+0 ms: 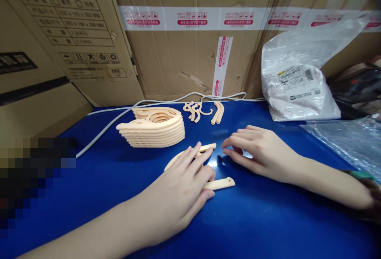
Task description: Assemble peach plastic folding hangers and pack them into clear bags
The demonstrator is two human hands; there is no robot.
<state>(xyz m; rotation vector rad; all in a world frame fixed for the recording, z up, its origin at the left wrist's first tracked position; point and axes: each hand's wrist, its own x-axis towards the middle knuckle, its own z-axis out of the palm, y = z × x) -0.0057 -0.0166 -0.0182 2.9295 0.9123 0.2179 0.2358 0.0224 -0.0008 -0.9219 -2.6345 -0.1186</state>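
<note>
My left hand (178,187) lies over a cream plastic hanger piece (222,183) on the blue table. Its thumb and index finger close about the lower bar, while the other fingers stretch across the curved upper bar (175,160). The palm hides the middle of the piece. To the right, my right hand (256,152) hovers close to the table with its fingers loosely bent and the thumb apart; no object shows in it. Beyond my left hand stands a neat stack of similar cream hanger pieces (151,132).
Small cream hooks (195,112) and short curved arms (218,113) lie at the back. A grey cable (113,122) runs behind the stack. Cardboard boxes (178,60) wall off the back and left. A white plastic bag (300,80) and clear film (351,140) occupy the right.
</note>
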